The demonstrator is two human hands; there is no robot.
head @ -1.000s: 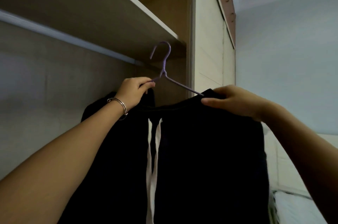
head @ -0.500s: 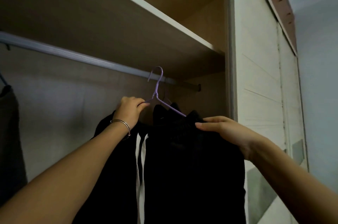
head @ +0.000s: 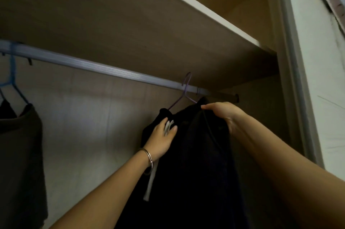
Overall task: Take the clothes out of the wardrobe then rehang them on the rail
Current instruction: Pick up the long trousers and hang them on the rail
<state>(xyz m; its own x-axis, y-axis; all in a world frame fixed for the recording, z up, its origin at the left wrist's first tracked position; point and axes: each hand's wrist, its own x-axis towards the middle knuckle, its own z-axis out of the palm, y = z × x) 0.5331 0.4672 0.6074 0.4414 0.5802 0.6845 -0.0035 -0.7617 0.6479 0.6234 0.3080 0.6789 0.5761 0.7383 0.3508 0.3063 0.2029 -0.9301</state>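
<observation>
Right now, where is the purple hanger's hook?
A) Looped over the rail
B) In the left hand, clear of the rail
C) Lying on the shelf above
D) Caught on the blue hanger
A: the purple hanger's hook curves over the rail, while the left hand rests lower down on the black garment, not on the hanger.

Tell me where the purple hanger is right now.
Head view, right of centre: the purple hanger hooks over the rail near its right end, carrying the black garment, above and between the left hand and the right hand.
</observation>
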